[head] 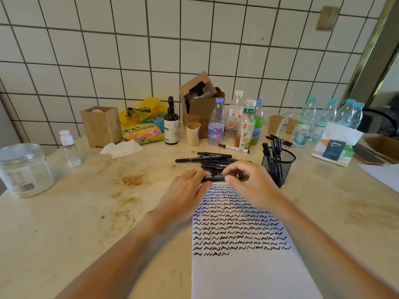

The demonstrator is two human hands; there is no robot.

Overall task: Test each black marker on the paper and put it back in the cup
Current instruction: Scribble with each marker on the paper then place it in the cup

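A black marker (216,178) lies level between my two hands, just above the top edge of the paper (248,268). My left hand (185,188) grips its left end and my right hand (248,182) pinches its right part. The white paper is covered with rows of black squiggles down to about its middle. A pile of black markers (211,160) lies on the table right behind my hands. To the right stands the black mesh cup (278,167) with a few markers upright in it.
Behind the pile stand several plastic bottles (216,124), a brown spray bottle (171,126), a cardboard box (199,100) and paper cups (275,124). A wooden box (101,125) and a clear jar (24,169) are on the left, a tissue pack (334,145) on the right.
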